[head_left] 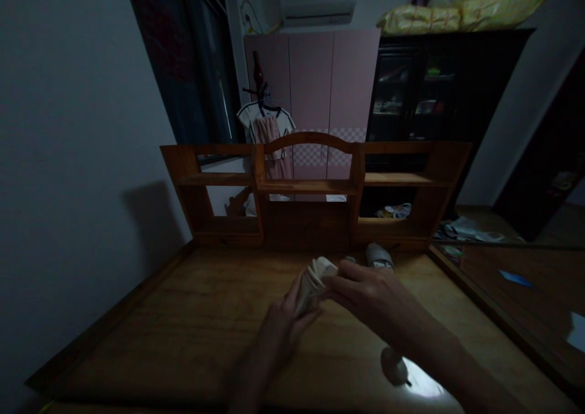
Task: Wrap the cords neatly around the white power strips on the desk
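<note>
A cream, cloth-like bundle with folded layers is held between my two hands above a bare wooden board. My left hand wraps its lower left side; that wrist is blurred by motion. The fingers of my right hand pinch the bundle's upper right edge. Under my right forearm, a rounded pale object with a dark tip lies on the board, beside a bright patch of glare. Whether the bundle is a sock or another cloth piece, I cannot tell.
A grey rolled item rests near the wooden shelf headboard. The wooden board has a raised side rail. Pink cabinets, a dark cabinet and hanging clothes stand behind. A white wall borders the left.
</note>
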Motion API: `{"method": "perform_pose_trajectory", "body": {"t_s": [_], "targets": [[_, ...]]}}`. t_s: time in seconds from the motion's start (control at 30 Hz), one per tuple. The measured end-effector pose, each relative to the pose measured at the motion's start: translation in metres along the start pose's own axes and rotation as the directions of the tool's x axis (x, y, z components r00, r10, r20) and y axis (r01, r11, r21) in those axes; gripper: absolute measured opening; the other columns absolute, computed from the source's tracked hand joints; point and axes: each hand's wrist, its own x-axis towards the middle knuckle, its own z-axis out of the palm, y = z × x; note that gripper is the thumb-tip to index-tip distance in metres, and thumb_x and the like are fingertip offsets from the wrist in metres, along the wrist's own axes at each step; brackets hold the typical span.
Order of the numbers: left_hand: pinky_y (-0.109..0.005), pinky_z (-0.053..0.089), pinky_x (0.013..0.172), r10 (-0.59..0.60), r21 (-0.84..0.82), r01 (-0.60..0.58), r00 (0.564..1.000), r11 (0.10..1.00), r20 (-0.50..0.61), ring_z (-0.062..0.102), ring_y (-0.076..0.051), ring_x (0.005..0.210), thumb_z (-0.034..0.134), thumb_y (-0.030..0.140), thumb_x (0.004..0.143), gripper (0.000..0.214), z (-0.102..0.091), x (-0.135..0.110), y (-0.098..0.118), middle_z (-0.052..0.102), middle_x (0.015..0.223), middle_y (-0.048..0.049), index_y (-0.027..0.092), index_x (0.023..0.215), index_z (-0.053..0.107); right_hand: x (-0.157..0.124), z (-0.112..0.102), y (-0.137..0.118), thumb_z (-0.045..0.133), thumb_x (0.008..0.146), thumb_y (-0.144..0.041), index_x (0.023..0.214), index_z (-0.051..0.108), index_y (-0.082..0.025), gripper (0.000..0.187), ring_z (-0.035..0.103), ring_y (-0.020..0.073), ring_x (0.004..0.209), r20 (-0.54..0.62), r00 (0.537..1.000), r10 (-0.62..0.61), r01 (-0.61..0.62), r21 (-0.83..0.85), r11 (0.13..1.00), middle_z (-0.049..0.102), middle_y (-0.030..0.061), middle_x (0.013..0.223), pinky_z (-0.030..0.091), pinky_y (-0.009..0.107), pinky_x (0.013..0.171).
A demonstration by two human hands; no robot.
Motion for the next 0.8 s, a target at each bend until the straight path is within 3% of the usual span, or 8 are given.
{"method": "perform_pose_trajectory", "body": {"t_s": [0.17,0.3,0.4,0.47,0.57,0.63,0.7,0.8], "targets": [[-0.024,0.045,0.059,0.098,0.087,-0.123,0.962,0.989,0.256,0.068,-0.023,0.073,0.064,0.023,0.073,0.056,0.001,-0.013,0.008,0.073,0.094,-0.0072,0.029,0.127,0.053,0.014,-0.009,0.030,0.063,0.084,-0.038,0.096,0.072,-0.026,0.019,0.056,0.0091,0.066,0.088,0.995,-0.036,0.006,0.324,0.946,0.062,-0.0003,0.080,0.035,0.022,0.057],[-0.025,0.046,0.063,0.096,0.252,-0.189,0.935,0.949,0.342,0.067,-0.022,0.076,0.057,0.019,0.077,0.030,0.001,-0.025,0.021,0.070,0.096,-0.0083,0.023,0.107,0.059,0.024,-0.001,0.062,0.068,0.076,-0.046,0.093,0.075,-0.021,0.030,0.056,0.0106,0.064,0.231,0.965,-0.123,-0.059,0.651,0.757,0.062,0.0009,0.073,0.038,0.020,0.054],[-0.027,0.048,0.064,0.173,0.355,-0.314,0.910,0.881,0.377,0.066,-0.022,0.076,0.054,0.013,0.077,0.031,-0.001,-0.033,0.030,0.069,0.095,-0.0098,0.019,0.108,0.056,0.031,0.010,0.083,0.071,0.073,-0.045,0.094,0.075,-0.017,0.035,0.057,0.0128,0.067,0.264,0.950,-0.165,-0.108,0.777,0.619,0.065,0.0031,0.073,0.040,0.022,0.056],[-0.030,0.049,0.065,0.313,0.363,-0.451,0.871,0.815,0.380,0.066,-0.023,0.076,0.053,0.014,0.079,0.033,-0.001,-0.039,0.030,0.069,0.092,-0.0111,0.017,0.112,0.054,0.034,0.020,0.091,0.073,0.071,-0.043,0.091,0.076,-0.015,0.034,0.057,0.0137,0.068,0.249,0.956,-0.153,-0.129,0.829,0.544,0.067,0.0045,0.074,0.042,0.023,0.059],[-0.036,0.052,0.066,0.541,0.328,-0.640,0.766,0.695,0.347,0.067,-0.027,0.076,0.047,0.024,0.086,0.037,0.000,-0.044,0.025,0.069,0.089,-0.0171,0.010,0.120,0.051,0.038,0.036,0.090,0.074,0.071,-0.040,0.087,0.076,-0.013,0.032,0.057,0.0130,0.066,0.266,0.945,-0.192,-0.157,0.882,0.445,0.068,0.0046,0.072,0.043,0.023,0.062],[-0.034,0.052,0.063,0.606,0.247,-0.696,0.713,0.674,0.354,0.067,-0.025,0.072,0.038,0.027,0.091,0.039,0.001,-0.045,0.024,0.069,0.089,-0.0184,0.009,0.122,0.052,0.040,0.047,0.083,0.074,0.071,-0.039,0.087,0.076,-0.011,0.032,0.056,0.0125,0.064,0.299,0.924,-0.239,-0.191,0.901,0.389,0.067,0.0043,0.071,0.043,0.023,0.062],[-0.029,0.052,0.060,0.558,0.138,-0.641,0.739,0.755,0.377,0.066,-0.021,0.066,0.031,0.027,0.094,0.039,0.000,-0.046,0.027,0.070,0.084,-0.0146,0.015,0.118,0.059,0.040,0.058,0.074,0.074,0.071,-0.040,0.086,0.076,-0.010,0.034,0.055,0.0122,0.064,0.332,0.906,-0.262,-0.232,0.908,0.349,0.067,0.0045,0.070,0.042,0.023,0.061],[-0.026,0.052,0.061,0.390,0.021,-0.409,0.884,0.912,0.260,0.066,-0.019,0.064,0.043,0.034,0.091,0.030,-0.005,-0.049,0.033,0.071,0.077,-0.0091,0.023,0.104,0.068,0.039,0.069,0.064,0.073,0.071,-0.044,0.085,0.075,-0.009,0.038,0.050,0.0100,0.059,0.370,0.894,-0.252,-0.282,0.903,0.324,0.065,0.0038,0.068,0.037,0.021,0.054]]}}
